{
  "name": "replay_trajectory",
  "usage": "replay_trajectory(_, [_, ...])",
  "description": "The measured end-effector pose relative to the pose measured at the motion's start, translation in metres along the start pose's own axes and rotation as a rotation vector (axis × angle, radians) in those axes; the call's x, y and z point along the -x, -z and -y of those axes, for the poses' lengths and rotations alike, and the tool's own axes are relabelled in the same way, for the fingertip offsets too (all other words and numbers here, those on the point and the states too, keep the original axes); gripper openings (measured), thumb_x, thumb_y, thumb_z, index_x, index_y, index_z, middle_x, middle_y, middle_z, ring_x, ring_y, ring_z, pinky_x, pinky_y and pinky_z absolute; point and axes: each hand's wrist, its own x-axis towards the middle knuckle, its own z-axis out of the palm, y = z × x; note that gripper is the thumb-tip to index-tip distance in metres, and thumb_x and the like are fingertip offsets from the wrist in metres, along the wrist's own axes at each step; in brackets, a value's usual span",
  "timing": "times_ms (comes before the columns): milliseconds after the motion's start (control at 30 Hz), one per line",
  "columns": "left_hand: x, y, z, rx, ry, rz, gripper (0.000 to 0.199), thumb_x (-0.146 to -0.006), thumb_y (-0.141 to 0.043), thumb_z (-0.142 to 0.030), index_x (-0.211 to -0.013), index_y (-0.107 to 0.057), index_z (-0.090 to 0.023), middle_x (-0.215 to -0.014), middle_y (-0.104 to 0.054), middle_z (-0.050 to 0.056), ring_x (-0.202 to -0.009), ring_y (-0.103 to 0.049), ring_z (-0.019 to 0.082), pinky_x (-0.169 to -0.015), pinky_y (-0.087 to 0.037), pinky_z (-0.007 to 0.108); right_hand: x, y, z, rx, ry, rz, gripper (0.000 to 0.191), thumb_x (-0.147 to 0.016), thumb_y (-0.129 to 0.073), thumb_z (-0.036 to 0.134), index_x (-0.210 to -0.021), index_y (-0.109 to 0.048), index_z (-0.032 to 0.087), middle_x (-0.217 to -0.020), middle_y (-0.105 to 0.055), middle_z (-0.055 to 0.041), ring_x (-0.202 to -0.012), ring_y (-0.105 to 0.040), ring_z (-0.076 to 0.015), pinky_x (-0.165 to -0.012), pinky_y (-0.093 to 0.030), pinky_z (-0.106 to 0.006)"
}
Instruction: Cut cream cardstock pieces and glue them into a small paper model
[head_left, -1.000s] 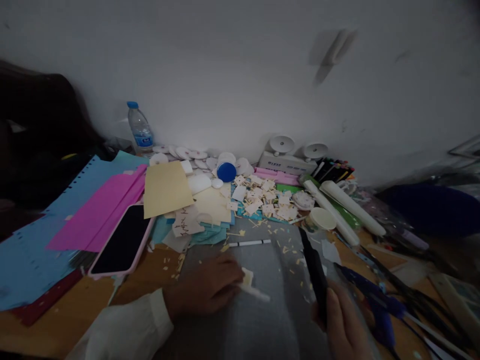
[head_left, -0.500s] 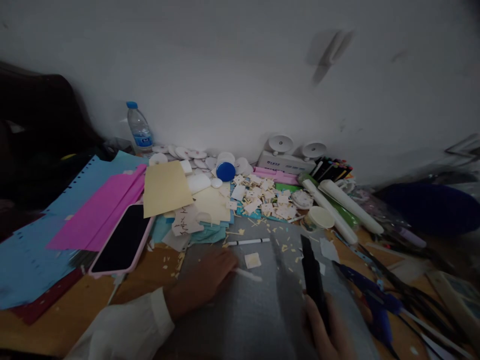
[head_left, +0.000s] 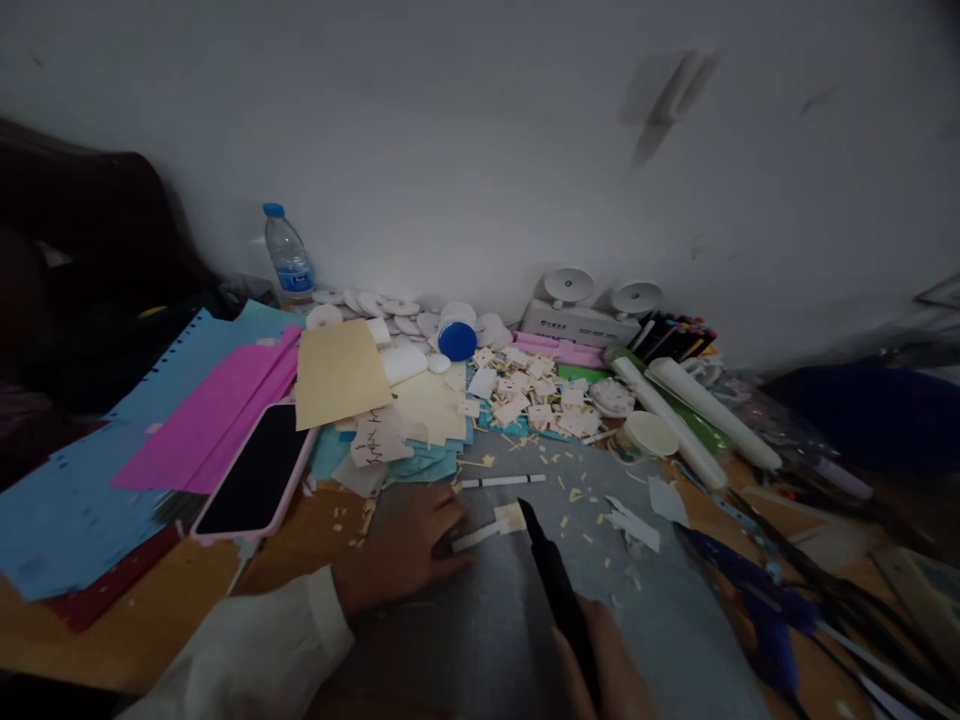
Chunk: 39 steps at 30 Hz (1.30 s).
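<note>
My left hand [head_left: 405, 550] rests on the grey mat [head_left: 480, 640], its thumb and fingers closing round the near end of a narrow white paper strip [head_left: 480, 537]. The strip's far end meets a small cream paper square [head_left: 510, 516]; I cannot tell whether it lies over or against it. In my right hand [head_left: 607, 665] is a black utility knife [head_left: 559, 585], tilted up and to the left. Its tip is beside or above the square's right edge; contact cannot be made out. A white stick with black bands [head_left: 502, 481] lies just beyond.
Small cut-out paper pieces [head_left: 525, 390] are heaped behind the mat. A phone [head_left: 259, 470] and coloured paper [head_left: 202, 410] lie left. On the right are a blue glue gun [head_left: 757, 590], white rolls [head_left: 671, 425] and a round tub [head_left: 649, 435]. A bottle [head_left: 289, 255] stands by the wall.
The knife has moved left, its tip now at the cream square. The white strip has shifted and its far end now reaches the square. My left hand's thumb and fingers have spread around the strip's end.
</note>
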Motion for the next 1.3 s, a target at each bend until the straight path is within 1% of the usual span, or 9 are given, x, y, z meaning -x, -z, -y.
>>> replay_trajectory(133, [-0.001, 0.005, 0.002, -0.122, -0.056, 0.022, 0.022, -0.087, -0.058, -0.04, -0.083, -0.055, -0.018, -0.094, -0.057, 0.006, -0.088, -0.052, 0.023, -0.076, -0.041, 0.034, 0.004, -0.003, -0.007, 0.003, 0.052, 0.024, 0.043, -0.091, -0.036, 0.056, -0.113, -0.054, 0.023, -0.104, -0.069, -0.01, -0.088, -0.07, -0.0247, -0.068, -0.059, -0.031])
replay_trajectory(267, [-0.001, -0.001, 0.003, -0.104, -0.067, 0.025, 0.013, -0.091, -0.052, -0.028, -0.084, -0.055, -0.018, -0.091, -0.059, 0.005, -0.086, -0.053, 0.021, -0.075, -0.041, 0.033, 0.004, -0.004, -0.006, -0.032, 0.053, 0.076, 0.039, -0.092, -0.039, 0.05, -0.115, -0.055, 0.023, -0.104, -0.071, -0.008, -0.091, -0.07, -0.0227, -0.073, -0.059, -0.029])
replay_trajectory(433, [-0.001, -0.01, 0.005, -0.006, 0.008, -0.01, 0.008, -0.09, -0.054, -0.024, -0.084, -0.055, -0.019, -0.087, -0.059, 0.003, -0.084, -0.055, 0.02, -0.074, -0.042, 0.03, 0.007, -0.01, 0.006, -0.019, 0.079, 0.127, 0.043, -0.095, -0.036, 0.041, -0.135, -0.043, 0.026, -0.125, -0.062, -0.006, -0.108, -0.063, -0.0213, -0.083, -0.057, -0.03])
replay_trajectory(600, [0.001, -0.015, 0.005, 0.133, 0.061, -0.001, 0.004, -0.086, -0.06, -0.021, -0.084, -0.056, -0.02, -0.087, -0.061, 0.001, -0.083, -0.056, 0.018, -0.073, -0.043, 0.028, 0.017, -0.02, 0.009, 0.039, 0.132, 0.132, 0.047, -0.096, -0.034, 0.035, -0.143, -0.033, 0.029, -0.127, -0.061, -0.0049, -0.105, -0.065, -0.0212, -0.077, -0.06, -0.029])
replay_trajectory(767, [0.001, -0.016, 0.006, 0.161, 0.056, 0.011, 0.005, -0.085, -0.062, -0.024, -0.085, -0.059, -0.021, -0.086, -0.061, 0.0, -0.081, -0.056, 0.018, -0.073, -0.042, 0.027, 0.02, -0.02, 0.007, 0.117, 0.202, 0.152, 0.052, -0.096, -0.03, 0.028, -0.148, -0.021, 0.032, -0.128, -0.06, -0.005, -0.102, -0.066, -0.0226, -0.075, -0.06, -0.031])
replay_trajectory(867, [0.0, -0.018, 0.008, 0.178, 0.064, 0.016, 0.005, -0.085, -0.063, -0.024, -0.086, -0.06, -0.02, -0.086, -0.062, 0.001, -0.082, -0.056, 0.017, -0.073, -0.042, 0.026, 0.021, -0.02, 0.005, 0.16, 0.243, 0.178, 0.053, -0.097, -0.028, 0.028, -0.149, -0.016, 0.033, -0.119, -0.065, -0.0067, -0.093, -0.07, -0.022, -0.07, -0.061, -0.029])
replay_trajectory(1033, [0.0, -0.02, 0.01, 0.218, 0.073, 0.034, 0.003, -0.084, -0.063, -0.022, -0.086, -0.061, -0.02, -0.088, -0.062, 0.001, -0.084, -0.057, 0.017, -0.075, -0.042, 0.026, 0.027, -0.024, 0.0, 0.249, 0.245, 0.189, 0.052, -0.097, -0.028, 0.035, -0.147, -0.019, 0.036, -0.107, -0.07, -0.007, -0.065, -0.071, -0.0202, -0.049, -0.059, -0.027])
replay_trajectory(1200, [-0.001, -0.014, 0.006, 0.139, 0.061, 0.031, 0.01, -0.082, -0.067, -0.026, -0.086, -0.062, -0.019, -0.091, -0.062, 0.003, -0.089, -0.056, 0.02, -0.078, -0.042, 0.029, 0.028, -0.026, 0.001, 0.28, 0.253, 0.172, 0.051, -0.095, -0.032, 0.033, -0.146, -0.024, 0.037, -0.099, -0.07, -0.0064, -0.055, -0.069, -0.0187, -0.043, -0.056, -0.026])
replay_trajectory(1300, [-0.003, -0.011, 0.005, 0.061, -0.009, 0.021, 0.009, -0.084, -0.064, -0.027, -0.083, -0.063, -0.019, -0.091, -0.061, 0.004, -0.091, -0.055, 0.021, -0.08, -0.042, 0.032, 0.027, -0.025, 0.004, 0.309, 0.29, 0.168, 0.054, -0.096, -0.031, 0.032, -0.148, -0.016, 0.037, -0.097, -0.07, -0.0067, -0.054, -0.068, -0.0185, -0.042, -0.056, -0.026])
